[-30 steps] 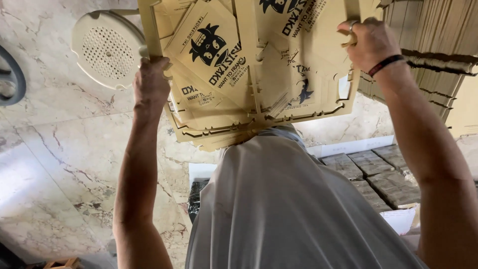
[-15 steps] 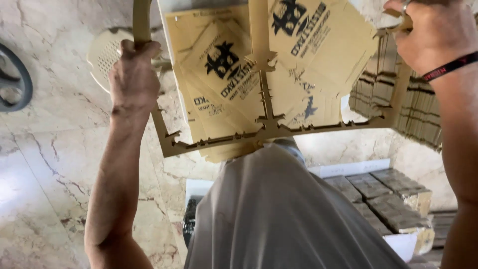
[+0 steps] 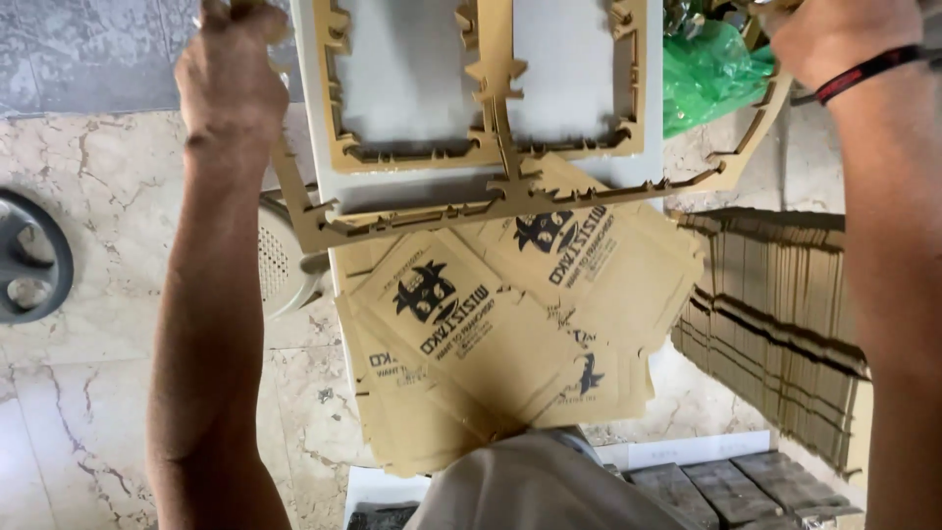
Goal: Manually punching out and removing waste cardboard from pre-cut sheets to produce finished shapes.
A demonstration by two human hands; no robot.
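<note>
- My left hand (image 3: 231, 74) and right hand (image 3: 834, 39) both stay clamped on the cardboard waste frame (image 3: 510, 191).
- It is now lifted clear; the printed blanks (image 3: 491, 334) stay stacked at the white table (image 3: 392, 191) edge.

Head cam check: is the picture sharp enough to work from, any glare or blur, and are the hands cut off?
Head view: soft even daylight, no harsh glare; cardboard frame and printed blanks sharp; marble floor pale, slightly washed out; left hand and right hand cropped by the top edge; wide-angle stretch on both forearms.
</note>
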